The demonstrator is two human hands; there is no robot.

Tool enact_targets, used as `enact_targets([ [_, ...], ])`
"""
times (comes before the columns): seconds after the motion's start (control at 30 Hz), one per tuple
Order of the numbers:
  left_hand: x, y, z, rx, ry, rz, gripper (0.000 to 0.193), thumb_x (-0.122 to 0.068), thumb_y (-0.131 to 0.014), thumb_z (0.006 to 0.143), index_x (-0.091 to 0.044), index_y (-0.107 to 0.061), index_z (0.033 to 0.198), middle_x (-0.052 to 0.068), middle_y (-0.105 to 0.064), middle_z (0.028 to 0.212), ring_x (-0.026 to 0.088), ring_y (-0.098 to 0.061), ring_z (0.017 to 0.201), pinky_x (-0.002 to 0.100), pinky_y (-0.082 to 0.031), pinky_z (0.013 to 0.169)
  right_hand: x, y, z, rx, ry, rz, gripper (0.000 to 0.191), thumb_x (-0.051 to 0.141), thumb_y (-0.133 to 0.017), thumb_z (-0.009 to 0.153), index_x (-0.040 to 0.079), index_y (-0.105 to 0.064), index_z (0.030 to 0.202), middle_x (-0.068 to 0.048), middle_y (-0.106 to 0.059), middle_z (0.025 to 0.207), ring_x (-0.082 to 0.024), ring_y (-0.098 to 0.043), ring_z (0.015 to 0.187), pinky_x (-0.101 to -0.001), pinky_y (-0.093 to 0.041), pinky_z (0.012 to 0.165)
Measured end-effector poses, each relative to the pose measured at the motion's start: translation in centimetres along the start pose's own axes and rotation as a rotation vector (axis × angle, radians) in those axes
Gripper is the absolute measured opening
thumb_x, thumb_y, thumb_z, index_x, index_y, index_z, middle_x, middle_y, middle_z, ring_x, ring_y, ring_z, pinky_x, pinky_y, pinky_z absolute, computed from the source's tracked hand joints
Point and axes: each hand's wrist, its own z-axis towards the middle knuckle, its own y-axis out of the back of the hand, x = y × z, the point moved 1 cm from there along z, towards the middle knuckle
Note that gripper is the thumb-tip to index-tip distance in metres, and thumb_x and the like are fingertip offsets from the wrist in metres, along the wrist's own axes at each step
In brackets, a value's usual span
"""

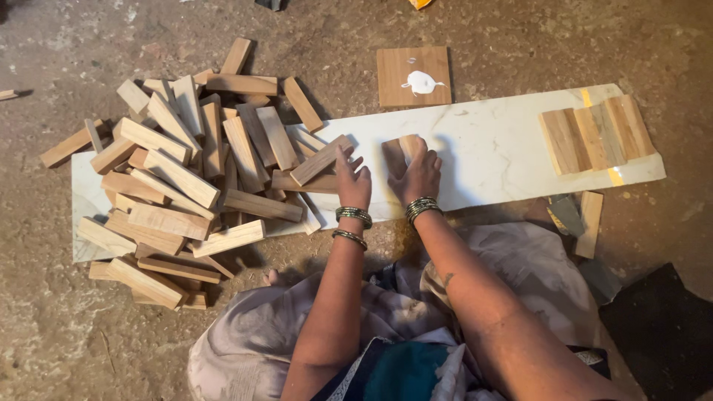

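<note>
My right hand [420,175] presses down on two short wooden blocks [402,149] lying side by side on a long white marble slab [490,148]. My left hand [353,180] rests just left of it, fingers on a wooden block [321,159] at the edge of a big loose pile of wooden blocks [186,178]. Both wrists wear metal bangles.
A square wooden board with a blob of white glue [414,76] lies beyond the slab. A panel of joined wooden strips [596,135] sits on the slab's right end. Two loose pieces [579,217] lie on the dirt floor by my right knee. A dark mat [661,327] is at lower right.
</note>
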Motion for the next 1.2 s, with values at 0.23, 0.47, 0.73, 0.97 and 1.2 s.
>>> enact_targets([
  [0.23, 0.8, 0.9, 0.2, -0.015, -0.055, 0.023, 0.084, 0.008, -0.057, 0.09, -0.003, -0.012, 0.161, 0.019, -0.048, 0.15, 0.028, -0.064, 0.121, 0.034, -0.061, 0.089, 0.7, 0.7, 0.2, -0.019, -0.007, 0.002, 0.103, 0.027, -0.092, 0.062, 0.009, -0.036, 0.146, -0.02, -0.053, 0.123, -0.041, -0.048, 0.118, -0.0493, -0.043, 0.104],
  [0.47, 1.1, 1.2, 0.4, 0.0, -0.028, 0.001, 0.086, 0.006, -0.059, 0.091, -0.001, -0.01, 0.161, 0.019, -0.047, 0.151, 0.026, -0.064, 0.121, 0.034, -0.06, 0.088, 0.8, 1.1, 0.1, -0.012, -0.01, -0.002, 0.101, 0.024, -0.09, 0.063, 0.013, -0.038, 0.149, -0.02, -0.054, 0.125, -0.041, -0.049, 0.12, -0.0498, -0.043, 0.101],
  [0.73, 2.2, 1.0, 0.0, 0.017, -0.029, -0.05, 0.085, 0.005, -0.06, 0.094, -0.002, -0.011, 0.162, 0.019, -0.045, 0.154, 0.026, -0.063, 0.123, 0.033, -0.057, 0.094, -9.2, 5.4, 5.5, -0.195, 0.056, 0.045, 0.094, 0.022, -0.087, 0.064, 0.009, -0.041, 0.145, -0.021, -0.059, 0.121, -0.041, -0.055, 0.116, -0.0523, -0.042, 0.104],
  [0.97, 3.0, 1.4, 0.7, 0.031, -0.015, -0.061, 0.084, 0.005, -0.058, 0.094, -0.003, -0.011, 0.163, 0.018, -0.044, 0.154, 0.026, -0.062, 0.123, 0.034, -0.057, 0.096, -18.8, 8.5, 7.2, -0.191, -0.094, -0.003, 0.1, 0.026, -0.089, 0.067, 0.013, -0.032, 0.148, -0.025, -0.05, 0.136, -0.045, -0.049, 0.126, -0.0531, -0.042, 0.106],
  [1.2, 3.4, 2.2, 0.7, 0.045, 0.02, -0.049, 0.084, 0.006, -0.057, 0.092, -0.003, -0.01, 0.162, 0.02, -0.044, 0.154, 0.026, -0.063, 0.121, 0.034, -0.058, 0.094, -21.2, 7.5, 7.4, -0.222, -0.167, -0.024, 0.103, 0.024, -0.089, 0.07, 0.014, -0.028, 0.153, -0.023, -0.045, 0.144, -0.046, -0.042, 0.134, -0.054, -0.036, 0.113],
])
